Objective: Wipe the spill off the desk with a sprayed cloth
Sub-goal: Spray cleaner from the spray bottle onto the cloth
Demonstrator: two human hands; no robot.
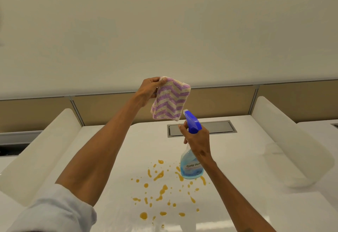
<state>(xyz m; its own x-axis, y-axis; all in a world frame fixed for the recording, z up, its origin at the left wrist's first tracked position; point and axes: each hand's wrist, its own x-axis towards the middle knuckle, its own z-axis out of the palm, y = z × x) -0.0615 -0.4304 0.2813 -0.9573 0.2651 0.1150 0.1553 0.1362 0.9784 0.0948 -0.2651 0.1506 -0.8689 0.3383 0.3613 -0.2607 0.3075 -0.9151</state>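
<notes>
My left hand [149, 90] holds a folded cloth [170, 100] with purple and cream zigzag stripes up in the air above the white desk [237, 167]. My right hand [198, 140] grips the neck of a spray bottle [192, 166] with a blue trigger head and pale blue liquid. The nozzle points up at the cloth's lower edge, very close to it. Below both hands, an orange spill [161, 191] lies scattered in drops and streaks across the desk's middle.
A grey cable hatch [219, 127] is set into the desk behind the bottle. White rounded side dividers stand at the left [45, 149] and right [285, 136]. A beige partition panel [102, 107] runs along the back, under a pale wall.
</notes>
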